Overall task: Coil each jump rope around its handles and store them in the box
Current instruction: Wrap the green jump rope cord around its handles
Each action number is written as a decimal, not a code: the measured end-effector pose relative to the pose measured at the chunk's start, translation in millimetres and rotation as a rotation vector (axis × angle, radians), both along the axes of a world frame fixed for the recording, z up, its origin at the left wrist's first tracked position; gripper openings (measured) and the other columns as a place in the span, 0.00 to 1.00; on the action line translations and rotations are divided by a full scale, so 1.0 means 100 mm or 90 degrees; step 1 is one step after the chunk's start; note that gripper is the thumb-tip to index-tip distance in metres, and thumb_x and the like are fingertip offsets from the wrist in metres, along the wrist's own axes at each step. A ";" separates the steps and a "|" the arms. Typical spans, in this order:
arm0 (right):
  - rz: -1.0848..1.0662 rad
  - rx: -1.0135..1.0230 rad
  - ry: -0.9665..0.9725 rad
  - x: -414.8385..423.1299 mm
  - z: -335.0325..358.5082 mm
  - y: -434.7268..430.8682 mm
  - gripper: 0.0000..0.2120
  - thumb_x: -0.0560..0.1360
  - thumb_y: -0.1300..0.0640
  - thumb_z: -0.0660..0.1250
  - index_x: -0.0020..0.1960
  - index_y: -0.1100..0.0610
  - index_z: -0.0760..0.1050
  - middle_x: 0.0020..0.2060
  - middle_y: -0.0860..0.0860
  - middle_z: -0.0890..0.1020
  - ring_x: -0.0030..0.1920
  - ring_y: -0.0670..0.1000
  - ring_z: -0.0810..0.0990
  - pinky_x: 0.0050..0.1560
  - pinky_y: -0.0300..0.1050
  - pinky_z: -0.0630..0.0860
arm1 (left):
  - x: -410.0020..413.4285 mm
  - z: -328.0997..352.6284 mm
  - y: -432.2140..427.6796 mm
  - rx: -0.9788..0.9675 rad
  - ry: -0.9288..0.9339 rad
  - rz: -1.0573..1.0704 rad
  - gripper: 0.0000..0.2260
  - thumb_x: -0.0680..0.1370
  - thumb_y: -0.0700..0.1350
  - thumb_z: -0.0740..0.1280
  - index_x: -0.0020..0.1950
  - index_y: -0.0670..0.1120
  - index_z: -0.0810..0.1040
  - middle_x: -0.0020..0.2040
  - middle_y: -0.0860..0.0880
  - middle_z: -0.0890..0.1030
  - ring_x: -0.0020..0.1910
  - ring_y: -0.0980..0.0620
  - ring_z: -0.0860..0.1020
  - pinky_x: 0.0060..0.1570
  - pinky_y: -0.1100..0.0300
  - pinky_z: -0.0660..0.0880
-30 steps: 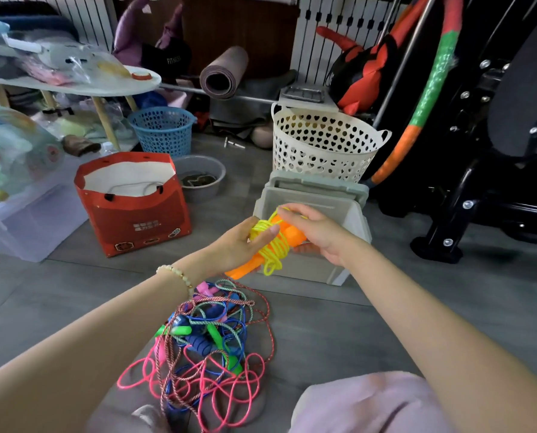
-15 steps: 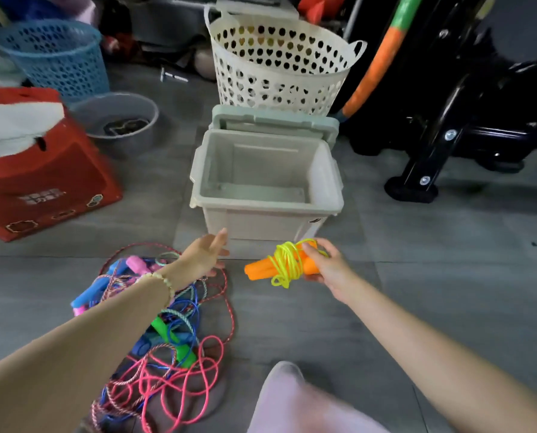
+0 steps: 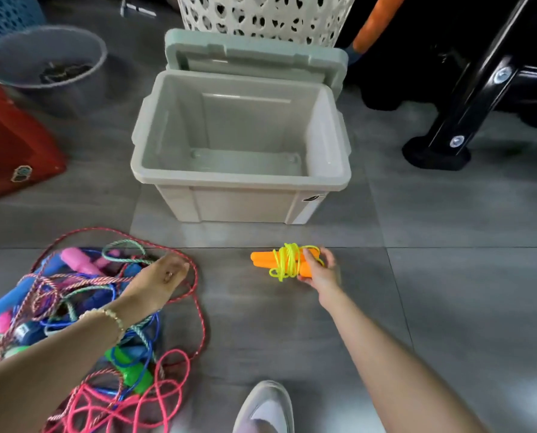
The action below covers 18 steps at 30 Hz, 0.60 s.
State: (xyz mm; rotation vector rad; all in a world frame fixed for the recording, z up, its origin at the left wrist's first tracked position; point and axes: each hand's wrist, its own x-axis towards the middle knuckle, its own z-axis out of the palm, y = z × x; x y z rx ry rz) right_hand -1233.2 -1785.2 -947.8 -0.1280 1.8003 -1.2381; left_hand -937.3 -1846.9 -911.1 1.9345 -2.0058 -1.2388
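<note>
My right hand (image 3: pixel 321 270) grips a coiled jump rope (image 3: pixel 279 262) with orange handles and yellow cord wound around them, held just in front of the grey box (image 3: pixel 242 179). The box stands open and holds nothing, its lid (image 3: pixel 254 56) leaning behind it. My left hand (image 3: pixel 159 276) hovers over a tangled pile of jump ropes (image 3: pixel 82 323) on the floor at the left, fingers loosely bent and holding nothing. The pile has pink, blue and green handles and red, pink, blue and teal cords.
A red bag (image 3: pixel 7 142) and a grey bowl (image 3: pixel 45 64) sit at the left. A white perforated basket (image 3: pixel 267 17) stands behind the box. A black machine leg (image 3: pixel 448 132) is at the right. My shoe (image 3: pixel 265 407) shows at the bottom.
My left hand let go of the orange rope and moved down left over the pile. My right hand kept the coiled rope and lowered it. The view tilted down onto the open box.
</note>
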 end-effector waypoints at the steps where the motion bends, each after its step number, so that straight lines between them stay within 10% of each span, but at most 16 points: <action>1: 0.016 0.001 0.024 -0.01 -0.06 0.00 0.16 0.73 0.56 0.71 0.59 0.54 0.71 0.51 0.52 0.74 0.47 0.55 0.77 0.25 0.39 0.78 | 0.02 -0.03 -0.01 0.002 -0.005 0.005 0.11 0.79 0.49 0.63 0.57 0.46 0.78 0.49 0.51 0.80 0.51 0.47 0.79 0.55 0.56 0.73; 6: 0.114 0.037 0.208 -0.11 -0.19 0.04 0.19 0.72 0.52 0.71 0.60 0.57 0.74 0.52 0.52 0.78 0.48 0.52 0.77 0.41 0.47 0.81 | 0.07 -0.08 0.00 -0.014 0.003 0.043 0.08 0.80 0.49 0.63 0.54 0.47 0.76 0.49 0.49 0.80 0.49 0.48 0.78 0.52 0.57 0.71; 10: 0.225 0.056 0.344 -0.24 -0.04 0.06 0.18 0.73 0.54 0.70 0.60 0.60 0.74 0.51 0.54 0.78 0.49 0.52 0.75 0.39 0.24 0.68 | 0.19 -0.01 0.01 -0.019 0.011 0.055 0.07 0.79 0.50 0.63 0.53 0.48 0.77 0.49 0.49 0.81 0.50 0.48 0.78 0.51 0.57 0.70; 14: 0.350 0.039 0.419 -0.22 0.42 -0.14 0.21 0.74 0.54 0.70 0.64 0.60 0.71 0.62 0.58 0.73 0.59 0.56 0.74 0.57 0.44 0.70 | 0.40 0.30 -0.03 -0.040 0.013 0.054 0.09 0.80 0.48 0.62 0.57 0.46 0.76 0.49 0.48 0.79 0.47 0.47 0.78 0.52 0.58 0.71; 18: 0.545 0.017 0.435 0.22 0.99 -0.47 0.21 0.75 0.52 0.68 0.65 0.57 0.70 0.63 0.54 0.73 0.57 0.52 0.74 0.49 0.39 0.70 | 0.86 0.67 -0.12 -0.085 -0.038 0.024 0.10 0.79 0.50 0.63 0.56 0.47 0.78 0.48 0.46 0.81 0.46 0.44 0.80 0.48 0.56 0.73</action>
